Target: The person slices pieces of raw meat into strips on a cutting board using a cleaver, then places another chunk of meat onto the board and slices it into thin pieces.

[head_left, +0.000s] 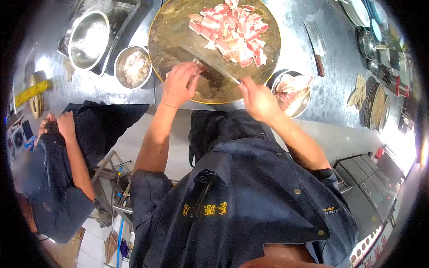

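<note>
While the left hand point(180, 84) bends its fingers down over a piece of meat point(198, 66), holding it against the round cutting board point(167, 38), the right hand point(257, 99) is closed round the handle of a knife point(223, 73), its blade slanting away toward the upper left and partly blurred. Both forearms reach forward from rolled dark sleeves, the right elbow angled outward. Sliced meat point(232, 33) lies heaped on the far right of the board, beyond the blade. Beneath the board stretches a shiny metal table point(330, 102), where a cleaver point(316, 47) lies to the right and a large metal bowl point(89, 40) stands to the left. Another person point(60, 201) in dark clothing is at the left, above a pale floor point(176, 134).
</note>
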